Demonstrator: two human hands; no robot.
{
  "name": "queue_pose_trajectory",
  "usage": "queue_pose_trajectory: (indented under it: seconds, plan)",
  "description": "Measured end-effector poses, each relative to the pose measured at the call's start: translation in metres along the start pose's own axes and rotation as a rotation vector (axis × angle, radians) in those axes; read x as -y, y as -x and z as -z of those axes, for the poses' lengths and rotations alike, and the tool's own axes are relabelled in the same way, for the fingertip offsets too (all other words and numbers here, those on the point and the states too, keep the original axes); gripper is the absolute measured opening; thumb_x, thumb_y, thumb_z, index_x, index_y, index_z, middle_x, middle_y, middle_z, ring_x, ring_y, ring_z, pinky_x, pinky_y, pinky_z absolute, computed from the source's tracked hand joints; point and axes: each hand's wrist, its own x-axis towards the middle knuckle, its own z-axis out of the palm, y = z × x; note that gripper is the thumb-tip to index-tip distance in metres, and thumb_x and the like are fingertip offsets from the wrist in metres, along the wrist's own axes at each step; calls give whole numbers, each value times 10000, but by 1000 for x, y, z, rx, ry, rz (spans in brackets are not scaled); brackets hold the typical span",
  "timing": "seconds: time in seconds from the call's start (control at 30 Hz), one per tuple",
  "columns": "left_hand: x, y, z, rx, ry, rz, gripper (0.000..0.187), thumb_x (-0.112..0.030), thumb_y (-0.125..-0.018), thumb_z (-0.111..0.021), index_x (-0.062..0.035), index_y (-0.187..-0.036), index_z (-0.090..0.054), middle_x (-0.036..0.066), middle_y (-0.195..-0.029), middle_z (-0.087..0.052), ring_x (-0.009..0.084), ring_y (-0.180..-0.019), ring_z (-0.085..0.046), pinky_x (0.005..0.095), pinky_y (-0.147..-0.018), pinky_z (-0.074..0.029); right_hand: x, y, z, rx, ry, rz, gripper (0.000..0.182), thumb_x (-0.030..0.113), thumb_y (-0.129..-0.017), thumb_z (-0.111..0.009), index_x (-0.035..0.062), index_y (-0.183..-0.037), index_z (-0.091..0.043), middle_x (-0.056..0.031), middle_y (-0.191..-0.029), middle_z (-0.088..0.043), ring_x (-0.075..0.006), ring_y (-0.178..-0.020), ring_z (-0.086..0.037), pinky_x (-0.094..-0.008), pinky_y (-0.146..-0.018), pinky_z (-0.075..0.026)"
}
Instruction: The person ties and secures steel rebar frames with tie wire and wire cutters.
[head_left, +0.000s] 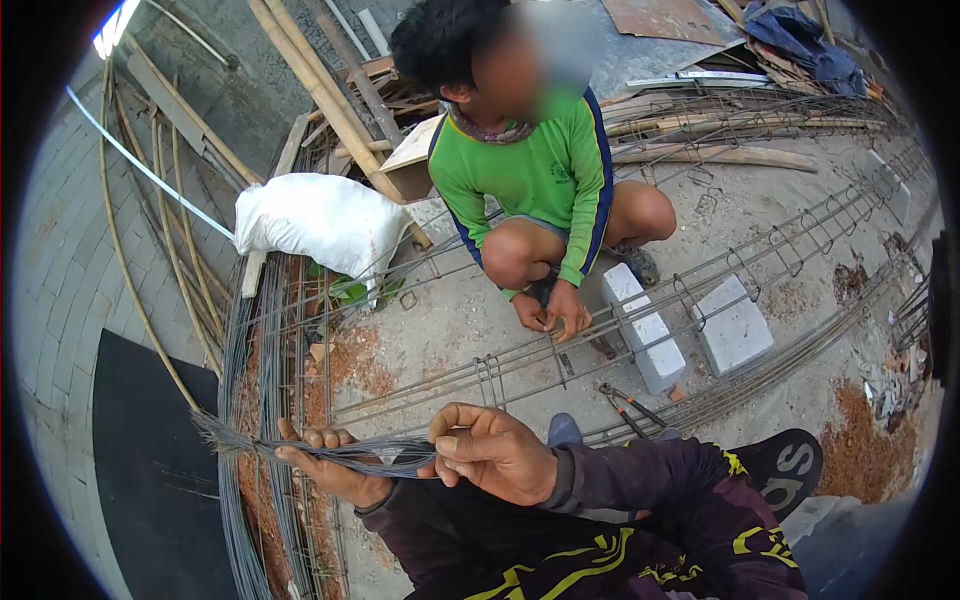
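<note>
Between my two hands runs a thin bundle of grey steel tie wires [330, 452], its long axis lying left to right; my left hand [335, 470] cups it from beneath, fingers curled around, while my right hand [495, 455] pinches its near end (frayed tips fan out leftward).

Both hands meet low — left hand [335, 465] curled palm-up, right hand [495, 452] pinching.

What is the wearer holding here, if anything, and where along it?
A bundle of thin tie wires. The left hand cradles its middle from beneath; the right hand pinches the near end. The far end fans out loose.
</note>
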Motion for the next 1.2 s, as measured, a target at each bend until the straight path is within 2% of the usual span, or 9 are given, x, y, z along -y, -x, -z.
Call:
queue_pose_trajectory:
  seconds: [0.23, 0.43, 0.6, 0.67, 0.8, 0.93, 1.07, 1.13, 1.2]
  plan:
    - [-9, -13, 12, -58, 48, -62, 323, -428, -991, -403, -140, -861, -470, -46, -602, -423, 33, -494, -443, 175, -395, -407, 11, -2, -18, 88, 261, -78, 206, 119, -900, -602, -2, -1049, -528, 22, -650, -499, -77, -603, -512, -234, -648, -438]
    - [-28, -39, 51, -91, 130, -80, 356, -417, -1004, -359, -129, -823, -462, -39, -594, -443, 52, -487, -454, 197, -446, -454, 69, 26, -47, 132, 760, -137, 195, 85, -879, -567, -8, -1044, -520, 36, -594, -503, -29, -535, -458, -191, -516, -353]
    - [-52, -53, 86, -146, 61, -200, 430, -405, -1024, -278, -99, -778, -455, -17, -582, -451, 83, -504, -500, 228, -486, -492, 141, 93, -85, -24, 797, -233, 195, 37, -868, -584, -20, -1039, -511, 13, -609, -536, -23, -519, -458, -195, -502, -335]
    - [-64, -45, 75, -206, 10, -241, 418, -397, -1027, -277, -105, -782, -447, -21, -592, -424, 87, -505, -443, 228, -473, -441, 169, 131, -99, -115, 823, -228, 180, -46, -838, -539, -15, -1015, -519, 6, -592, -538, -25, -488, -467, -174, -479, -349]
    - [-66, -23, 48, -263, -73, -366, 351, -399, -1023, -326, -125, -832, -433, -37, -620, -381, 65, -505, -355, 198, -459, -369, 201, 224, -101, -323, 1052, 230, 252, -91, -729, -637, -78, -944, -506, -35, -562, -523, -52, -420, -459, -191, -402, -324]
    - [-57, 1, 11, -219, -171, -442, 342, -409, -1017, -338, -130, -836, -419, -21, -605, -379, 60, -478, -372, 176, -397, -356, 206, 312, -112, -337, 1121, 745, 291, -29, -676, -712, -14, -785, -443, -12, -504, -463, -62, -342, -390, -212, -315, -284]
    - [-35, 28, -11, -5, -46, -470, 337, -413, -1004, -372, -116, -853, -417, -3, -567, -389, 75, -441, -406, 175, -375, -409, 234, 380, -160, -749, 1557, 842, 232, 68, -820, -616, 81, -848, -386, 74, -534, -289, -1, -374, -229, -185, -344, -167]
    - [-24, 47, -16, 176, -66, -458, 351, -425, -993, -396, -106, -849, -417, 5, -548, -396, 84, -422, -407, 183, -383, -431, 246, 427, -172, -889, 1642, 1013, 177, 75, -887, -547, 23, -1030, -457, 66, -653, -360, -5, -436, -249, -165, -398, -186]
    - [-6, 90, -45, 235, -85, -339, 349, -407, -975, -460, -79, -864, -413, 35, -540, -430, 91, -412, -423, 201, -410, -468, 243, 433, -181, -1111, 1779, 1414, 134, 14, -918, -498, -10, -1050, -495, 40, -683, -381, -15, -441, -239, -171, -408, -188]
